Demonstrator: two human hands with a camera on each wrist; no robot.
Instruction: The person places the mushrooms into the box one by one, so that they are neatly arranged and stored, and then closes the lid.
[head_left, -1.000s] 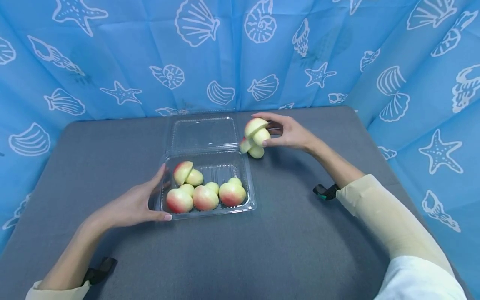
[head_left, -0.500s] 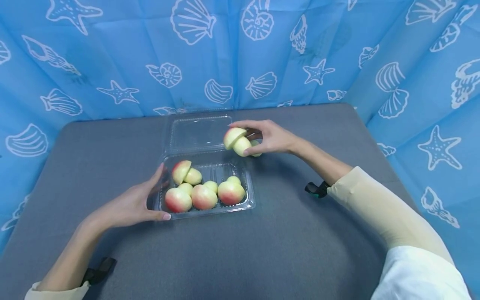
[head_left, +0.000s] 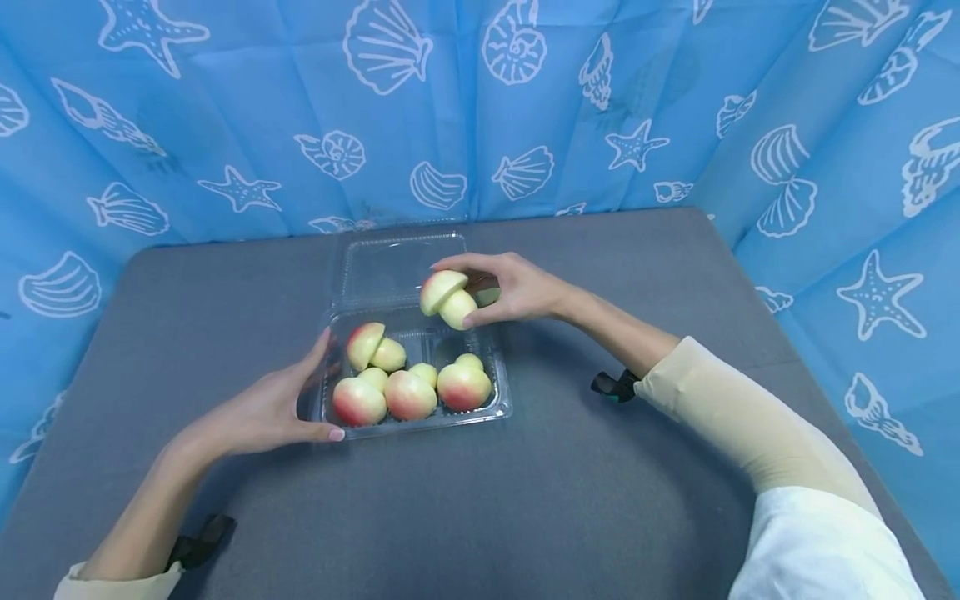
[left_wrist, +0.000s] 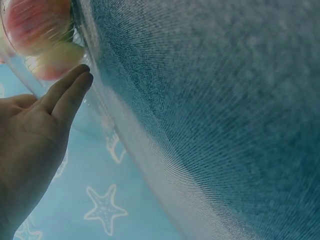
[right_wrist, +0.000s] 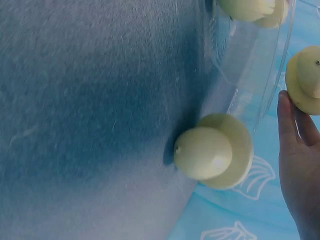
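In the head view, my right hand (head_left: 513, 287) pinches a mushroom (head_left: 444, 298) with a red-and-cream cap and pale stem between thumb and fingers. It is held over the back right part of a clear plastic clamshell container (head_left: 501, 408). Several similar mushrooms lie inside: a front row with a red cap (head_left: 411, 395) in its middle, and one mushroom (head_left: 366, 346) behind at the left. My left hand (head_left: 258, 410) spans the container's left end, thumb at the front corner. The left wrist view shows its straight fingers (left_wrist: 70, 97) against the clear wall.
Another mushroom (right_wrist: 202, 152) lies on the grey table beside the container, mostly covered by my right hand in the head view. The container's clear lid (head_left: 401, 267) is folded back behind it. A blue curtain (head_left: 450, 108) with white shell prints borders the table's back and sides.
My right hand has carried its mushroom leftward and forward, from above the mushroom lying on the table to over the container. The left hand has stayed at the container's left end.
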